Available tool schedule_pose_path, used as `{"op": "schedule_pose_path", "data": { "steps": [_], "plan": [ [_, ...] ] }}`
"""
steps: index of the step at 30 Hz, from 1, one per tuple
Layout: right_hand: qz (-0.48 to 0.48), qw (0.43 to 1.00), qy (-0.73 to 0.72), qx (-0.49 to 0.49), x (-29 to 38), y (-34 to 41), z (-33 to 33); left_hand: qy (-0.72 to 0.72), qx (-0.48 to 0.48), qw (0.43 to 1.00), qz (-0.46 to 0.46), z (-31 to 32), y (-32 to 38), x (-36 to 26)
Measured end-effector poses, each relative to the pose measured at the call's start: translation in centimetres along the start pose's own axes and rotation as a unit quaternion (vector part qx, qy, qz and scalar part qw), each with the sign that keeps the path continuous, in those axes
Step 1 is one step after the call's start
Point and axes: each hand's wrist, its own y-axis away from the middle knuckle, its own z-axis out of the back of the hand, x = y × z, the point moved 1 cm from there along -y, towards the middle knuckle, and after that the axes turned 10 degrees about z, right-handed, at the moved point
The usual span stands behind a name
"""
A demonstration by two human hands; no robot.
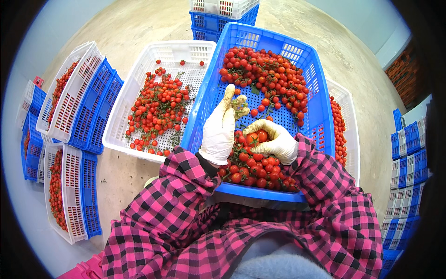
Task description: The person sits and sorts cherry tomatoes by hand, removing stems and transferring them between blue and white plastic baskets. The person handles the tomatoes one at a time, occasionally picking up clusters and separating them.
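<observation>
Both my hands wear thin, pale gloves with stained fingertips and are inside a blue plastic crate [200,115]. My left hand [220,130] is over the crate's left side, fingers partly curled around a small piece of green stem [239,108]. At the near end, my right hand [275,139] has its thumb and fingers closed around a few red cherry tomatoes [253,138]. Beneath them lies a near pile of cherry tomatoes [259,172]. A far pile of cherry tomatoes on stems [264,71] fills the crate's other end, with several loose ones between.
A white crate [116,122] at left holds tomato clusters [158,108]. Another white crate [352,132] of tomatoes is partly hidden at right. Stacked crates [78,115] stand farther left, more crates [223,21] ahead, and a tall crate stack [406,181] at far right.
</observation>
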Motion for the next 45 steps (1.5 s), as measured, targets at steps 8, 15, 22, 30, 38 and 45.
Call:
{"op": "schedule_pose_path", "data": {
  "steps": [8, 15, 22, 30, 38, 45],
  "plan": [
    [0.082, 0.964, 0.239, -0.079, 0.5, 0.2, 1.1, -0.202, 0.052, 0.974, 0.083, 0.6, -0.2, 0.0],
    [0.243, 0.88, 0.402, -0.069, 1.1, 0.7, 1.3, -0.406, 0.036, 0.904, 0.128, -1.0, 0.9, -0.1],
    [0.117, 0.983, 0.138, -0.019, 0.7, 0.8, 1.9, -0.316, 0.132, 0.921, 0.185, -1.0, 1.1, 0.3],
    [0.039, 0.998, 0.046, -0.01, 1.5, 1.0, 1.8, -0.193, 0.114, 0.948, 0.225, -0.3, 1.0, -0.3],
    [0.142, 0.966, 0.093, -0.196, 6.0, 7.1, 9.7, -0.512, 0.388, 0.762, 0.081, -0.4, 1.9, 1.3],
    [-0.177, 0.861, 0.283, -0.383, 2.2, 16.3, 25.1, -0.591, 0.389, 0.706, 0.042, -0.3, 1.9, 2.5]
  ]
}}
